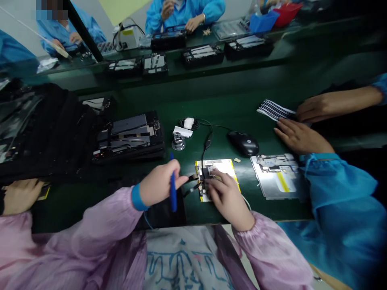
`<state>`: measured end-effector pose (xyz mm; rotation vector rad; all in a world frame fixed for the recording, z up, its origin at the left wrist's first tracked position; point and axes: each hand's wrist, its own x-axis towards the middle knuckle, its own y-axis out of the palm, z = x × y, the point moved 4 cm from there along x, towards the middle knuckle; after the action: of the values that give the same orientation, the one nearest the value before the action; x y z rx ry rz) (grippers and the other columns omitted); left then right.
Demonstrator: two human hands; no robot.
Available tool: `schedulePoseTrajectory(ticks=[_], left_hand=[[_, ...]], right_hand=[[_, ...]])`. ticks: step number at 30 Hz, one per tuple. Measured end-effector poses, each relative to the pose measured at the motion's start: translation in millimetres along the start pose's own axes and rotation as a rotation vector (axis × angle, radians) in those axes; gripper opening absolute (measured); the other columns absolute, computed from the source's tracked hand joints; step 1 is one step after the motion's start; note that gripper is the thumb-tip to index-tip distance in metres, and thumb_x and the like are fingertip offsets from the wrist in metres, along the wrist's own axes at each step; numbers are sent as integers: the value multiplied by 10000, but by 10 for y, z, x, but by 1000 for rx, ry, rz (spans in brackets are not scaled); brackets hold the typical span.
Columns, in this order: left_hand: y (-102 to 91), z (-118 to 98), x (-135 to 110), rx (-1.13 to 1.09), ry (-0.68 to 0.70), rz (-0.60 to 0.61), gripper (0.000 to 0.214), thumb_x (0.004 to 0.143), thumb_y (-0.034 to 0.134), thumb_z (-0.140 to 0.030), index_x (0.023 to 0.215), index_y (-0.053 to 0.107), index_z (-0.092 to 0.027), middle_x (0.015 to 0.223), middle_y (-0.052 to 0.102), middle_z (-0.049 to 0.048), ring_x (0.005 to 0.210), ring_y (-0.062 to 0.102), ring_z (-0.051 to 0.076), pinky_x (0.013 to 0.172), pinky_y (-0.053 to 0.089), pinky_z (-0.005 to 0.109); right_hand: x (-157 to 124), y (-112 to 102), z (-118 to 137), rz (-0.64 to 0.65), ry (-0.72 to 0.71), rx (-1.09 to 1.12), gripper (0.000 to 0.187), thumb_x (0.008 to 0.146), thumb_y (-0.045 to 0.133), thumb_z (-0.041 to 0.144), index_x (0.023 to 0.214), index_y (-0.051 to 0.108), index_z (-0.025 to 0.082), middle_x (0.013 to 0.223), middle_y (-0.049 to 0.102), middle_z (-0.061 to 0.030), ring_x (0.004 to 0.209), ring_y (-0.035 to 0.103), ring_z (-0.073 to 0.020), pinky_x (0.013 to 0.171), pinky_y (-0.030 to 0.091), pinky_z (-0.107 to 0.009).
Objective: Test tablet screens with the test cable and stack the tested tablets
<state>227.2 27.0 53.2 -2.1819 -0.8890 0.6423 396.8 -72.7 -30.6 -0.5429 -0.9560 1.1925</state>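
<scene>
Gripping one blue tool (173, 192), touching one board (225, 164).

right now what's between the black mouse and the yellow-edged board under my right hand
In the head view, only a small pale scrap lies on the green mat between the mouse and the board.

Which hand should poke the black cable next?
Left hand, probably: it grips the blue stick beside the black cable; the right hand is pressing on the yellow-edged board.
</scene>
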Motion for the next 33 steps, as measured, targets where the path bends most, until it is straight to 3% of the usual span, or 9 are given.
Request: schedulePoseTrajectory(ticks=[6,9,12,18,22,25,28,30,33], left_hand=[[-559,746,-859,117,-346,-340,284,793,553,-471,713,450,-219,589,523,-36,514,501,138,532,373,263],[-640,1140,-1300,111,-540,-565,299,750,575,-499,754,463,-222,687,594,-2,624,586,185,602,431,294],[-593,1388,-1548,-25,-630,-623,325,702,603,-500,787,463,-219,794,632,29,729,619,208,697,474,329],[-569,1503,-1637,-307,-582,-602,383,673,629,-520,782,445,-202,881,631,38,702,582,165,723,475,347],[-532,1557,-1636,-432,-554,-635,340,700,630,-469,806,464,-192,855,587,15,665,531,133,672,443,305],[-491,1605,-1593,-503,-500,-719,285,744,601,-446,801,470,-200,757,519,-20,669,498,130,667,423,280],[-480,1628,-1518,-530,-444,-769,254,783,566,-432,760,457,-203,713,463,-25,691,474,139,683,414,275],[-485,1624,-1468,-514,-406,-758,248,792,565,-409,732,443,-202,708,443,-22,701,459,142,701,409,277],[-486,1623,-1431,-500,-346,-746,236,803,561,-375,717,426,-201,697,418,-22,692,436,140,712,402,276]], right_hand=[[170,47,-92,52,45,-124,290,879,442,237,1146,523,158,1242,603,-157,1241,501,-299,1028,318,-568],[148,89,-71,34,54,-191,348,894,413,250,1220,485,152,1224,610,-158,1224,515,-299,1047,259,-614],[126,105,-72,30,52,-239,353,911,385,280,1225,480,150,1186,627,-159,1156,560,-308,1040,205,-676],[223,51,24,60,80,-230,366,923,378,409,1169,497,166,1101,650,-156,1119,572,-366,952,256,-753],[140,-7,647,-25,-87,-70,445,909,437,431,1270,466,174,1308,520,-194,1322,388,-374,1021,270,-694],[-36,133,1264,248,-427,30,413,879,519,399,1265,522,253,1444,412,-126,1403,254,-359,1074,230,-671],[-109,299,1523,488,-610,38,361,854,562,448,1191,594,323,1492,368,-38,1419,202,-376,1062,206,-709],[13,338,1437,418,-541,-40,347,858,552,464,1147,624,285,1477,392,-70,1408,213,-404,1026,195,-753],[254,264,1197,146,-316,-188,434,865,528,489,1168,602,186,1430,425,-177,1391,219,-446,978,196,-790]])
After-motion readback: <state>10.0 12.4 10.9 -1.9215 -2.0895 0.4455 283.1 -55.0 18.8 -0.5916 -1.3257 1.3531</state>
